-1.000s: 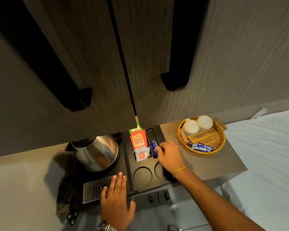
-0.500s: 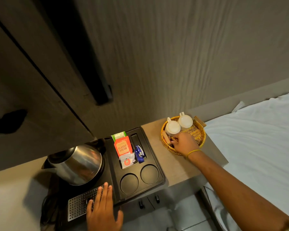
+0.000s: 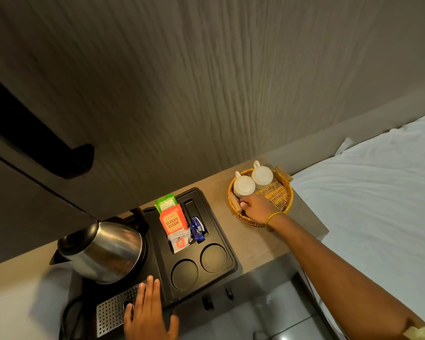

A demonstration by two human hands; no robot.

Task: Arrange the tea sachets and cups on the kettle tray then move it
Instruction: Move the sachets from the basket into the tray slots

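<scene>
Spanning the frame from 9 to 3 o'clock, wood-grain wall panel (image 3: 231, 82) with black door handle (image 3: 42, 148) at 9 o'clock; white bed (image 3: 378, 204) fills 3 to 4 o'clock; tan counter (image 3: 268, 246) runs under both the tray and basket. Black kettle tray (image 3: 219, 229) sits at 6 to 7 o'clock on the counter, steel kettle (image 3: 101, 251) on its left half, perforated drip grate (image 3: 111, 312) at the tray's 7 o'clock, two round cup wells (image 3: 199, 266) bare at its 5 o'clock. Wicker basket (image 3: 280, 195) just beside the tray at its 2 o'clock, apart from it, two white cups (image 3: 252, 181) upside down and touching each other at the basket's 11 o'clock. Tea sachets (image 3: 173, 219) stand in the tray's slot: green one farthest, orange "Classic Assam" in front, white one nearest, blue packets (image 3: 198, 229) at their 3 o'clock. Left hand (image 3: 147, 312) flat, fingers spread, palm down on the grate and tray edge, gripping nothing. Right hand (image 3: 258, 209) inside the basket at its 8 o'clock, fingers curled down beside the nearer cup; whether it has hold of anything cannot tell. Yellow band (image 3: 274, 218) on the right wrist
</scene>
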